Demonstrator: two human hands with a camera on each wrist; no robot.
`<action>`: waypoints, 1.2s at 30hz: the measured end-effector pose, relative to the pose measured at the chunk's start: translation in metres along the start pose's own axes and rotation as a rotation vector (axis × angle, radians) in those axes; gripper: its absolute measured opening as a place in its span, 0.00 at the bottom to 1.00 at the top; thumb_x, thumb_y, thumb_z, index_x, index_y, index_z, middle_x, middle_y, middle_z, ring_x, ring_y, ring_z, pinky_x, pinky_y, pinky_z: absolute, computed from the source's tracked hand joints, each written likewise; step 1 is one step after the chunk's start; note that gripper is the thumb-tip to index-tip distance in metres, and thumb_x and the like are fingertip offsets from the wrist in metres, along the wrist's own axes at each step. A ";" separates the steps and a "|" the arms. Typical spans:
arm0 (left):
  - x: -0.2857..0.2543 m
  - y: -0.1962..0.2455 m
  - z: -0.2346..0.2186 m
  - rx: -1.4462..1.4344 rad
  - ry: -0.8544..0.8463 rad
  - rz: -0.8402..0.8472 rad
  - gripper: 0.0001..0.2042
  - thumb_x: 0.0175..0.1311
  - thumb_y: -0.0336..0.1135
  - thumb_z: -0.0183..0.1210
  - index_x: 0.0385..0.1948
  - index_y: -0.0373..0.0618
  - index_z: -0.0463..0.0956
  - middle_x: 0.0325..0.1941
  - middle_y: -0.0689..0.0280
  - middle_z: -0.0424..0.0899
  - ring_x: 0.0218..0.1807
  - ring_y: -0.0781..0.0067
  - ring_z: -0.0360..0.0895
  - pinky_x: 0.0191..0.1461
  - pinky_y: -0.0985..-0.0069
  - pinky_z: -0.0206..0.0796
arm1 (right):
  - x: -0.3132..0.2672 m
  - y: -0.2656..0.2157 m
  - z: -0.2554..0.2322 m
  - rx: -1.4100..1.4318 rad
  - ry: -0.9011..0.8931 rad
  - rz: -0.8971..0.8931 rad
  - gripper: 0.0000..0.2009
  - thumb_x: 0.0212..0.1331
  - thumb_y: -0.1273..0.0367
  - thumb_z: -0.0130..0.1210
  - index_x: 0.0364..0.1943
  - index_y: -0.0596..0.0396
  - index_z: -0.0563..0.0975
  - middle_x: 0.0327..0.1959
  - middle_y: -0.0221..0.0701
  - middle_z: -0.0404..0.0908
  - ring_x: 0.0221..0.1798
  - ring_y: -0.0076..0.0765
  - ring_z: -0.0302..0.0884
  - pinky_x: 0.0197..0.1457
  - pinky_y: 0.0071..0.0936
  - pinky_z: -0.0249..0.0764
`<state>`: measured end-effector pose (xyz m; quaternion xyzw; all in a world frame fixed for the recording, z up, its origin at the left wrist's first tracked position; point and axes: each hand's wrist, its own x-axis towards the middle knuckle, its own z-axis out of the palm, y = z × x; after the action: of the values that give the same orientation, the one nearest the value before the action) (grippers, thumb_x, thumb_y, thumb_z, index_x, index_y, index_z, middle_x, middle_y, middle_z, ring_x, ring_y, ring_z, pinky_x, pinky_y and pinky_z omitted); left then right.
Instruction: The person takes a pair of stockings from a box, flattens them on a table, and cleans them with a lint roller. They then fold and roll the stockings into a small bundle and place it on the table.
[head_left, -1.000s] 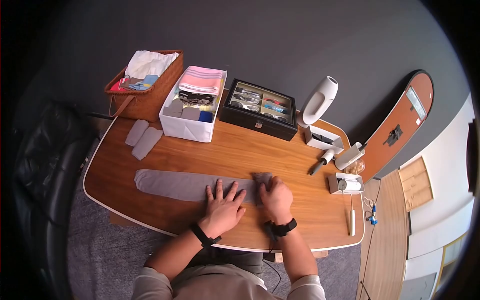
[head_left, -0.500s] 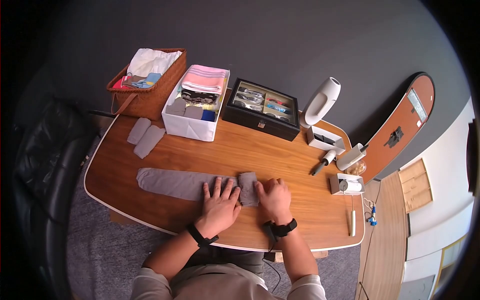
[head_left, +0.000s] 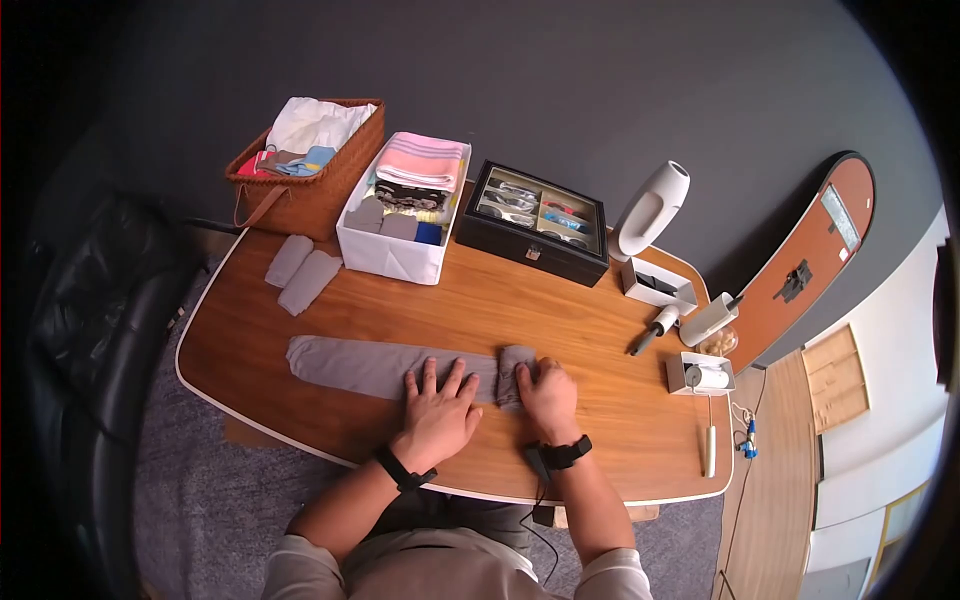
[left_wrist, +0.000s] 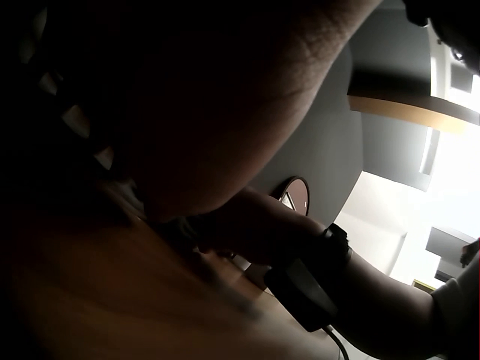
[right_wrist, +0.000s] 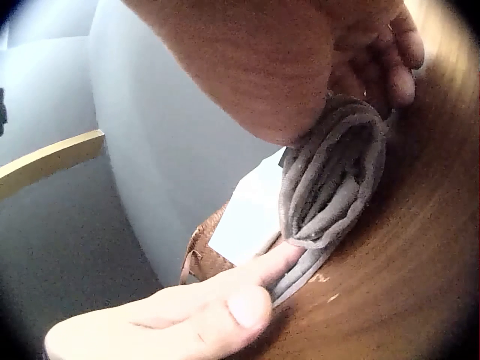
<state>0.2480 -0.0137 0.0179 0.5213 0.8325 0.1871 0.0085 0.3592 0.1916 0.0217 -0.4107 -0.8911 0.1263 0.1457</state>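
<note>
A grey garment folded into a long, narrow strip [head_left: 350, 366] lies across the table. Its right end forms a compact roll [head_left: 512, 378], whose wound layers show at close range in the right wrist view. With fingers spread and straight, my left hand [head_left: 440, 418] presses down on the strip just left of the roll. My right hand [head_left: 550, 400] grips the roll's right side, thumb on it and the other fingers curled. In the left wrist view the left hand is a dark shape that hides most of the fabric.
Two grey rolled garments [head_left: 309, 282] lie at the table's left. Behind stand a wicker basket [head_left: 350, 150], a white bin [head_left: 388, 262] of folded clothes and a black eyewear case [head_left: 530, 251]. A white upright appliance [head_left: 650, 212] and small white boxes [head_left: 713, 386] line the right side.
The strip's right end has been turned over leftward into a thicker roll, the right hand following. My left hand has slid slightly left along the strip. The head view has shifted a little.
</note>
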 end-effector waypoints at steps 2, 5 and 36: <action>0.005 -0.001 0.001 -0.002 0.032 0.022 0.29 0.78 0.52 0.58 0.75 0.49 0.77 0.85 0.53 0.69 0.86 0.30 0.58 0.82 0.21 0.47 | 0.000 -0.001 -0.004 -0.029 0.014 -0.008 0.22 0.70 0.49 0.63 0.41 0.57 0.83 0.40 0.50 0.90 0.44 0.63 0.89 0.53 0.57 0.80; 0.007 0.001 0.001 0.004 0.006 0.034 0.28 0.78 0.52 0.57 0.75 0.50 0.77 0.85 0.54 0.70 0.85 0.30 0.59 0.82 0.22 0.48 | -0.002 -0.003 -0.006 -0.077 0.109 -0.069 0.21 0.69 0.50 0.65 0.38 0.56 0.80 0.35 0.49 0.89 0.39 0.62 0.88 0.49 0.56 0.81; -0.009 -0.019 -0.020 0.015 0.028 0.099 0.34 0.66 0.38 0.62 0.75 0.34 0.72 0.86 0.50 0.68 0.89 0.47 0.57 0.89 0.39 0.45 | -0.011 -0.067 0.015 0.022 0.066 -0.529 0.31 0.78 0.56 0.57 0.80 0.51 0.71 0.85 0.45 0.65 0.86 0.60 0.60 0.85 0.61 0.57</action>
<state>0.2316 -0.0343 0.0286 0.5593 0.8071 0.1883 -0.0163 0.3136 0.1393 0.0297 -0.1657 -0.9609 0.0800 0.2069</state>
